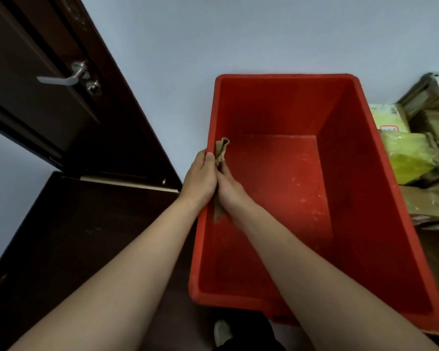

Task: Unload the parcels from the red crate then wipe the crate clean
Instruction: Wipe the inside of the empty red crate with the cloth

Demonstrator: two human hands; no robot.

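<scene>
Red crate (352, 198) sits on the dark surface (74, 236) right in front of the person, empty inside, so unloading looks done and the wiping step is in hand. Nearest the camera, both bare forearms reach forward; a shoe (222, 331) shows at the bottom edge below the crate. Left hand (200, 178) sits at the crate's left rim, thumb on top and fingers seemingly curled over the outside. Right hand (230, 191) is inside the crate against the left inner wall, pressing a brown rag (221, 150) there; exact finger closure on the rag cannot be told, but the rag is pinned between the two hands at the rim. Crate floor shows pale smudges and specks, not yet clean. Farther right, the parcels (413, 158), yellow bags and brown boxes, are stacked just beside the crate. Far left, a dark door with a metal door handle (66, 77) against a pale wall. Next move likely calls for dragging the rag along the wall, then down onto the smudged floor, left hand steadying the crate.
</scene>
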